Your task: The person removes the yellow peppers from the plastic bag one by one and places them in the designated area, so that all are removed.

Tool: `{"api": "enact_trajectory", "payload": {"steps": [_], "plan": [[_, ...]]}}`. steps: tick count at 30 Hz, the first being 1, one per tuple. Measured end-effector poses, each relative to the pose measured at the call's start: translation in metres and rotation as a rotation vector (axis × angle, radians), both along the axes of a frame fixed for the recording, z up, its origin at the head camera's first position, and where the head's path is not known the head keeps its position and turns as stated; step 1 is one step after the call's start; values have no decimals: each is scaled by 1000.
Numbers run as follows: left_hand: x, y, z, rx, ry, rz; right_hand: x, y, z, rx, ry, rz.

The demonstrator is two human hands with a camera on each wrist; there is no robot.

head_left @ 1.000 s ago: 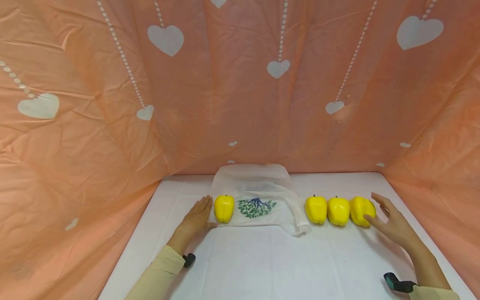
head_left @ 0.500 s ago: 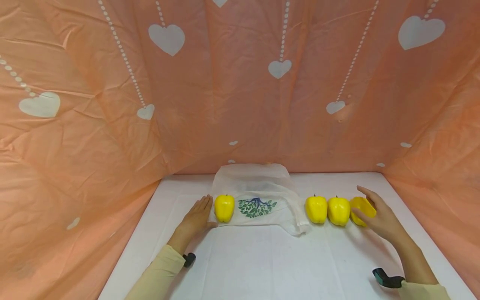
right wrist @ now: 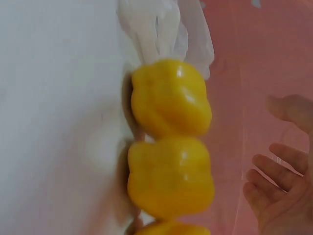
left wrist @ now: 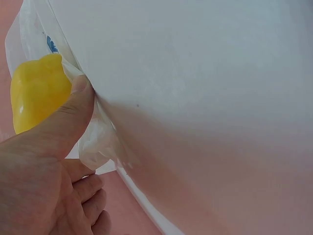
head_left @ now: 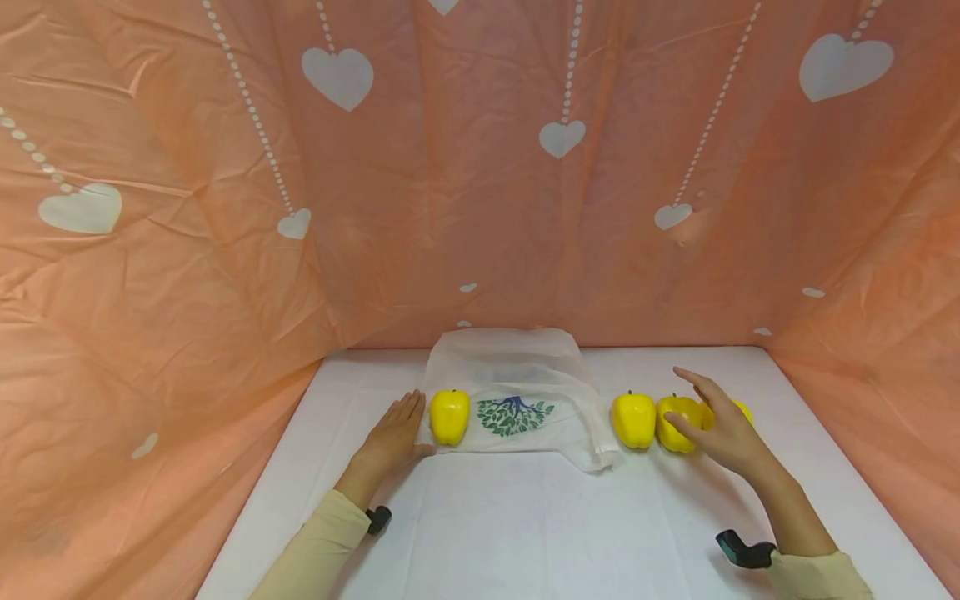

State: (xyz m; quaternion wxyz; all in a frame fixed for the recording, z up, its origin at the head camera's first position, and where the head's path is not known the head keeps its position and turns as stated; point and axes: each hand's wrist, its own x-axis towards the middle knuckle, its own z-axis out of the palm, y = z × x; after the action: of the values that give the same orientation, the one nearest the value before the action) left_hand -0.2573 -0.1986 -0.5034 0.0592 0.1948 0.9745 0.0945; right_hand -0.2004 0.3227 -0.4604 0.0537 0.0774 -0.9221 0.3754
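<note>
A thin white bag with a tree print lies flat on the white table. One yellow bell pepper stands on its left end. Beside that pepper my left hand rests, fingers straight in the head view; in the left wrist view its thumb touches the bag's edge. Right of the bag, three more yellow peppers form a row: the near-bag pepper, the middle pepper and the end pepper, largely hidden. My right hand hovers over the last two, fingers spread, holding nothing.
An orange curtain with white hearts encloses the back and sides of the table. Black wrist-worn devices sit at the left wrist and right wrist.
My right hand has moved left along the pepper row, from the end pepper toward the middle one. The left hand, bag and peppers have stayed put.
</note>
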Motion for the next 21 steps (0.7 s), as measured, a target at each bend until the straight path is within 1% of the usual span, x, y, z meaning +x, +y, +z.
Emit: {"api": "enact_trajectory", "payload": {"steps": [3,10,14,21], "plan": [[0,0,1,-10,-1,2,-2,-11,1,-15,-4,10],[-1,1,0,-2,-10,10,-8,-32,-5,-23,63,65],[0,1,0,-17,-8,8,-11,-43,-6,-20,75,93],[1,0,2,-22,-5,2,-19,-61,-9,-64,99,132]]}}
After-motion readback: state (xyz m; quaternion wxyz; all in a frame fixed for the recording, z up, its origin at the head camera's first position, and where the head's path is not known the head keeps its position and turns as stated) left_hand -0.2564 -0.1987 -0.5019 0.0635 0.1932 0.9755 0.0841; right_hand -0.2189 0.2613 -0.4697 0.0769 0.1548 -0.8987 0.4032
